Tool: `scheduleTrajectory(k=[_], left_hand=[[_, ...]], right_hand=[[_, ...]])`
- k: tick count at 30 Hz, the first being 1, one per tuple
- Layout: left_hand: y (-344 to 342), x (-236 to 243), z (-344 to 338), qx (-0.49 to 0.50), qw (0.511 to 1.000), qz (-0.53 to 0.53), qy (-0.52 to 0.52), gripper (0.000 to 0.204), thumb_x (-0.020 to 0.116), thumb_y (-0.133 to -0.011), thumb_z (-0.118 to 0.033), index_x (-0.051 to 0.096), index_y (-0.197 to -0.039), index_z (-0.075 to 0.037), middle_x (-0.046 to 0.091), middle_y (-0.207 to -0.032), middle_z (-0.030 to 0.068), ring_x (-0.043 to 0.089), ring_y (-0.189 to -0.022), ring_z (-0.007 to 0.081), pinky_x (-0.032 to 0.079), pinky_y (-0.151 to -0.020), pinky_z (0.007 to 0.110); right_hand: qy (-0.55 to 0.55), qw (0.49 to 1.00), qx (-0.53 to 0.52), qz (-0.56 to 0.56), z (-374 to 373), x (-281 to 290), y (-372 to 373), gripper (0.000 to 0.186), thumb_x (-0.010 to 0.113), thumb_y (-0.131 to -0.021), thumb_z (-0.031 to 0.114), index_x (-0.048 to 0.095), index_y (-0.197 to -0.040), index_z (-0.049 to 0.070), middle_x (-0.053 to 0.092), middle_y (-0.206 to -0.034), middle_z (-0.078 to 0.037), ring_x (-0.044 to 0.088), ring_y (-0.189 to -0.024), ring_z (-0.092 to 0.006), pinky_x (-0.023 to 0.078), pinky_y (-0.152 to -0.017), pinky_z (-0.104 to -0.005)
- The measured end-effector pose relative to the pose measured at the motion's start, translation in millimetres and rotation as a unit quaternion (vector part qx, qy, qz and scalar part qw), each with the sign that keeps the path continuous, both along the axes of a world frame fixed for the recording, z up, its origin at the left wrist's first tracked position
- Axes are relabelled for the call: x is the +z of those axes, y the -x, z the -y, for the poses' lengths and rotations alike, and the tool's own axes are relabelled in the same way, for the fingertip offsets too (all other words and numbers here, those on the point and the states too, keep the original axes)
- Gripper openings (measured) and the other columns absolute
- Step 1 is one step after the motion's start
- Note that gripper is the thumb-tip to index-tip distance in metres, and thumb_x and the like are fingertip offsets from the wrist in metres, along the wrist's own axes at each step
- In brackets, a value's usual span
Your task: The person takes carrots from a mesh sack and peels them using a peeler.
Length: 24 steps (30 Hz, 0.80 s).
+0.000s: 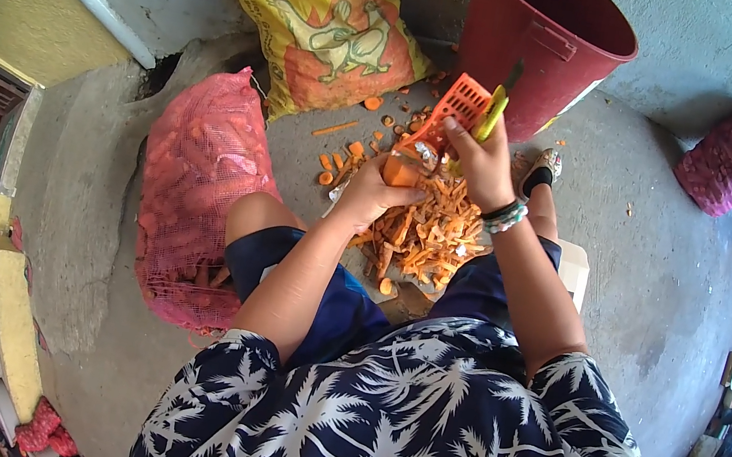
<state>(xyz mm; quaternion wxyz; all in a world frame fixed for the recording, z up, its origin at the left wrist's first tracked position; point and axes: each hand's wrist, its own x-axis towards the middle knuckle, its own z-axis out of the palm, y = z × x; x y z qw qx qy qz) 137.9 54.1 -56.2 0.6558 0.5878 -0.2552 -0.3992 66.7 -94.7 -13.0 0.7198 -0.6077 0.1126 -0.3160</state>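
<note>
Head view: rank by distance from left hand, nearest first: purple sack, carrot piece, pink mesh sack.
From the left hand:
1. Carrot piece, held in it.
2. Pink mesh sack, off to its left.
3. Purple sack, at far right.

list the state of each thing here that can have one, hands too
Left hand: closed around the orange carrot
Orange carrot: held, smooth on its visible side
Right hand: closed on the slotted tool and yellow knife
Slotted tool: held
Yellow knife: held
Peelings: loose, heaped
Red bin: upright, open-topped
Pink mesh sack: filled, bulging
Yellow sack: upright, top out of view
Purple sack: bulging
</note>
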Motion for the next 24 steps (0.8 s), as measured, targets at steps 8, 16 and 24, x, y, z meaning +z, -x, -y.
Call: scheduleTrajectory(k=[8,16,24], left_hand=[[8.9,-9.0,4.5,0.084,0.993,0.072,-0.047,0.029,0.068,-0.059,-0.002,0.058,-0.086,-0.001,0.060,-0.077,0.0031,0.057,-0.069,0.0132,0.045,-0.067,0.026],[4.5,-8.7,-12.0,-0.059,0.994,-0.084,-0.035,0.039,0.072,-0.063,-0.003,0.053,-0.096,-0.002,0.056,-0.079,0.0039,0.056,-0.068,0.0142,0.047,-0.056,0.027],[0.2,-29.1,1.2,0.061,0.927,0.316,-0.192,0.060,0.066,-0.073,-0.021,0.036,-0.122,-0.006,0.057,-0.103,0.0176,0.056,-0.094,0.0347,0.045,-0.080,0.038]], right_hand=[[-0.055,0.998,-0.034,-0.022,-6.5,-22.8,-15.2,0.034,0.057,-0.082,0.001,0.043,-0.113,0.001,0.058,-0.094,-0.006,0.057,-0.081,-0.0107,0.049,-0.069,-0.0238],[0.048,0.989,-0.125,-0.067,105.1,-99.5,-13.3,0.027,0.058,-0.080,0.001,0.049,-0.105,0.004,0.061,-0.094,-0.007,0.058,-0.080,-0.0127,0.048,-0.066,-0.0266],[0.122,0.919,-0.217,-0.306,105.5,-215.5,54.5,0.032,0.063,-0.073,0.013,0.050,-0.101,0.003,0.060,-0.082,-0.013,0.058,-0.072,-0.0255,0.045,-0.065,-0.0340]])
